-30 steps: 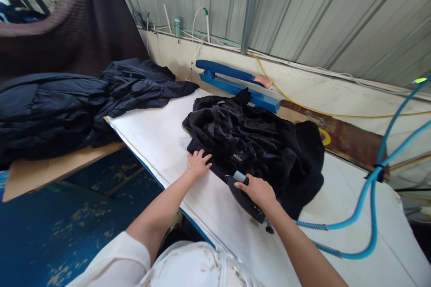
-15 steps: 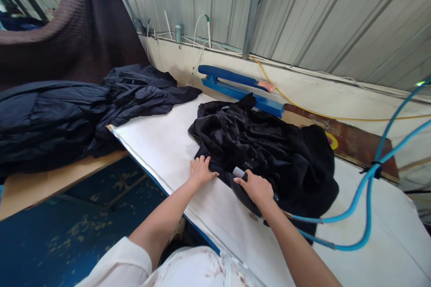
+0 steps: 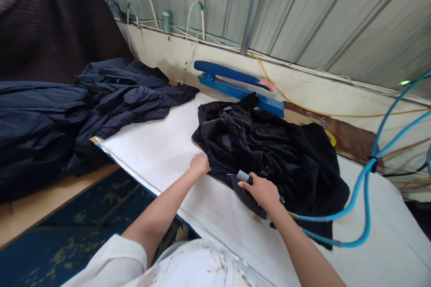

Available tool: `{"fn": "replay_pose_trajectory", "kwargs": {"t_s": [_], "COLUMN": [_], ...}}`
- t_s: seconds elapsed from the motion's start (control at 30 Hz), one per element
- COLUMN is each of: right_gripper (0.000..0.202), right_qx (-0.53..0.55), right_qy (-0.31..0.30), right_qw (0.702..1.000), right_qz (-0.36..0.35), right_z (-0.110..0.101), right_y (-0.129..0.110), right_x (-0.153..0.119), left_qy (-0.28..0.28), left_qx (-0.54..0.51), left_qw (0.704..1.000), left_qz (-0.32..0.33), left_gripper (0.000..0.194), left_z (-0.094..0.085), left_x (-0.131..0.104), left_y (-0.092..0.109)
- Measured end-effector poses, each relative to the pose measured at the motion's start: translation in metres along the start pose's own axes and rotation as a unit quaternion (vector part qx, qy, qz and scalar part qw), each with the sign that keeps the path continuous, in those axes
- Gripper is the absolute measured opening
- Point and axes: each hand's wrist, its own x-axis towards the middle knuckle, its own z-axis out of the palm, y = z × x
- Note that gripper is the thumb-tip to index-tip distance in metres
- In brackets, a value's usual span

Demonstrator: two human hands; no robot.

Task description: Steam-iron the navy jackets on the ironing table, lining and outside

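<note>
Left hand point(image 3: 200, 164) drawn from flat to curled, pinching the near-left edge of a black plush garment point(image 3: 269, 143), on a white-covered desk point(image 3: 151, 143), right hand point(image 3: 266, 193) wrapped around a black metal iron point(image 3: 245, 196).

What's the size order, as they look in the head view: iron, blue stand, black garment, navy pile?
1. black garment and navy pile: too alike to rank; the picture's edge cuts off the pile
2. blue stand
3. iron, partly covered by the right hand
</note>
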Motion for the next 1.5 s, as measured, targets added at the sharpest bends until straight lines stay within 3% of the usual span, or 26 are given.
{"fn": "replay_pose_trajectory", "kwargs": {"t_s": [0.23,0.33,0.4,0.53,0.63,0.73,0.93,1.07,1.37,1.5], "right_gripper": [0.057,0.058,0.058,0.055,0.055,0.056,0.055,0.053,0.053,0.056], "right_qx": [0.008,0.002,-0.001,0.003,0.002,-0.003,0.009,0.025,0.027,0.016], "right_qy": [-0.002,-0.017,-0.032,-0.051,-0.052,-0.052,-0.045,-0.022,0.029,0.042], "right_qw": [0.998,0.999,0.999,0.999,0.998,0.998,0.997,0.997,0.996,0.998], "right_qz": [0.059,0.044,0.022,0.019,0.029,0.039,0.063,0.075,0.078,0.035], "right_z": [-0.005,-0.009,-0.011,-0.014,-0.014,-0.013,-0.013,-0.011,-0.017,-0.021], "right_y": [-0.032,-0.041,-0.046,-0.055,-0.060,-0.062,-0.069,-0.077,-0.099,-0.116], "right_x": [0.008,0.012,0.012,0.012,0.011,0.011,0.014,0.019,0.057,0.073], "left_qy": [-0.030,-0.020,-0.006,-0.033,-0.016,0.007,0.005,-0.004,-0.017,0.058], "left_qx": [-0.014,-0.039,-0.111,-0.306,-0.328,-0.330,-0.322,-0.299,-0.244,-0.227], "left_qw": [0.999,0.999,0.993,0.949,0.936,0.928,0.923,0.928,0.959,0.970], "left_qz": [0.031,0.032,0.024,0.068,0.125,0.174,0.210,0.223,0.146,0.069], "left_gripper": [0.040,0.046,0.050,0.032,0.012,0.008,0.051,0.053,0.015,0.021], "left_z": [-0.003,-0.001,0.002,0.010,0.016,0.018,0.011,0.005,-0.020,-0.039], "left_x": [0.025,0.036,0.047,0.072,0.082,0.089,0.110,0.112,0.114,0.097], "left_y": [0.001,-0.007,-0.013,-0.016,-0.015,-0.019,-0.024,-0.022,-0.038,-0.057]}}
